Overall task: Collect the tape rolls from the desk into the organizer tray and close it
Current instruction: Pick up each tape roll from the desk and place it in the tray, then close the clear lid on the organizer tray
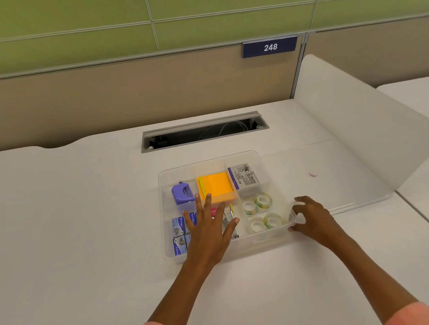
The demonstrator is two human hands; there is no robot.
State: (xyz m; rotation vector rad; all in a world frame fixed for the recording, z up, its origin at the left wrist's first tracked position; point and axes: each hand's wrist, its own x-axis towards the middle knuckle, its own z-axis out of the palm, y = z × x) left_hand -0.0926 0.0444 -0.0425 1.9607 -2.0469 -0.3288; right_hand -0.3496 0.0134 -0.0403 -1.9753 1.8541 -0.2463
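The clear organizer tray (263,238) sits on the white desk, uncovered. Several clear tape rolls (262,210) with green-yellow cores lie in its right front compartment. My left hand (209,228) hovers flat over the tray's middle with fingers spread, holding nothing and hiding part of the front centre compartment. My right hand (311,220) curls around the tray's right front corner, thumb on the front wall and fingers at the right rim. A clear flat lid (338,178) lies open on the desk, against the tray's right side.
The tray also holds a purple tool (182,191), an orange sticky-note pad (216,186), a grey box (245,176) and blue boxes (179,235). A frosted divider (374,114) stands to the right, a cable slot (203,133) behind.
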